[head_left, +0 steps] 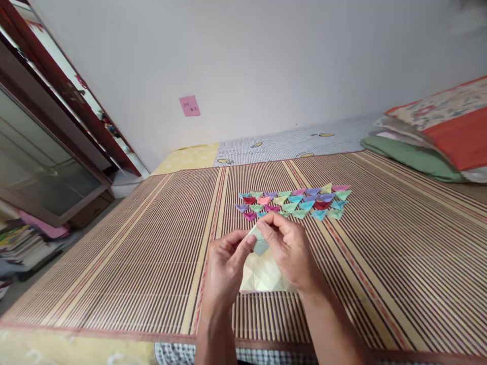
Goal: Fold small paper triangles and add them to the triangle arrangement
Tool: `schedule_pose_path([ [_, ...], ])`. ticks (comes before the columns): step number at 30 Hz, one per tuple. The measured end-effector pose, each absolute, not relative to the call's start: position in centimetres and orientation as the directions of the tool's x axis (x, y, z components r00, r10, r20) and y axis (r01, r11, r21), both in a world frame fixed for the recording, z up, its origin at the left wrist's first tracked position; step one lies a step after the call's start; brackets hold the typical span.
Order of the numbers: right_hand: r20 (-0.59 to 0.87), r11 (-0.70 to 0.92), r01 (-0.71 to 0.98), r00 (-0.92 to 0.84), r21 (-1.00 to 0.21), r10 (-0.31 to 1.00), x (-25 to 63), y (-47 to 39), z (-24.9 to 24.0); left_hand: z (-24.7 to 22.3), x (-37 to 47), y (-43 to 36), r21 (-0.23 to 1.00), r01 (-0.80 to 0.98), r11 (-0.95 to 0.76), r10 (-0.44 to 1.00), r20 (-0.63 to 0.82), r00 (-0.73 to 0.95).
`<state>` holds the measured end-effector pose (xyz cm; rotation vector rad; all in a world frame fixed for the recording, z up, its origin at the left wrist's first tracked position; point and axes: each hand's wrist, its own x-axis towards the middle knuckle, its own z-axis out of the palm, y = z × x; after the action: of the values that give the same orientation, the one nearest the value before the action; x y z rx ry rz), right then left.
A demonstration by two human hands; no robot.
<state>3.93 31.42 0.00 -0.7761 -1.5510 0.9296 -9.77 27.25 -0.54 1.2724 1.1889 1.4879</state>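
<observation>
Between my two hands is a small folded piece of pale green paper (261,245), held up above the mat. My left hand (228,258) pinches its left edge between thumb and fingers. On the upper right side, my right hand (287,248) grips it the same way, hiding part of it. Below lies a creased pale yellow paper sheet (262,276), partly covered by my right hand. Just beyond my hands stand several small folded paper boats (292,200) in rows, in pink, red, green, blue, purple and yellow.
A striped bamboo mat (152,263) covers the bed. At the far right lie a green pillow (411,157) and an orange patterned cushion (452,126). A pink note (189,106) is stuck on the white wall. A glass-panelled cabinet door (41,157) stands at the left.
</observation>
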Motion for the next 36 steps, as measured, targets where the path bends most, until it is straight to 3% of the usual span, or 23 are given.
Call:
schedule_pose_path([
  [5, 0.434, 0.428, -0.073, -0.19, -0.901, 0.881, 4.2, 31.7, -0.2, -0.4, -9.9, 27.3, 0.967, 0.036, -0.252, 0.953, 0.254, -0.166],
  [9, 0.442, 0.434, -0.086, -0.191, -0.897, 0.876, 4.4, 31.8, -0.3, -0.4, -9.5, 27.4, 0.973, -0.05, -0.225, 0.961, 0.214, -0.173],
  [13, 0.448, 0.449, -0.072, -0.299, -0.891, 0.842, 4.8, 31.9, -0.2, -0.4, -9.4, 27.5, 0.974, -0.17, -0.147, 0.982, 0.123, -0.146],
  [18, 0.365, 0.337, -0.14, -0.346, -0.931, 0.864, 5.0, 32.1, -0.3, -0.7, -9.4, 27.9, 0.937, -0.301, -0.178, 0.958, 0.095, -0.27],
  [22, 0.386, 0.372, -0.11, -0.359, -0.922, 0.85, 5.1, 32.1, -0.2, -0.8, -9.7, 28.1, 0.915, -0.348, -0.205, 0.93, 0.072, -0.36],
  [28, 0.398, 0.425, -0.025, -0.401, -0.905, 0.825, 5.1, 31.8, 0.1, -0.6, -10.1, 28.1, 0.906, -0.393, -0.159, 0.949, 0.03, -0.313],
  [31, 0.407, 0.448, 0.01, -0.401, -0.894, 0.821, 5.1, 31.7, 0.2, -0.3, -10.2, 27.9, 0.914, -0.368, -0.17, 0.949, 0.051, -0.311],
  [36, 0.433, 0.459, 0.05, -0.258, -0.887, 0.864, 5.0, 31.9, 0.2, -0.2, -10.5, 27.5, 0.973, -0.177, -0.151, 0.969, 0.11, -0.22],
])
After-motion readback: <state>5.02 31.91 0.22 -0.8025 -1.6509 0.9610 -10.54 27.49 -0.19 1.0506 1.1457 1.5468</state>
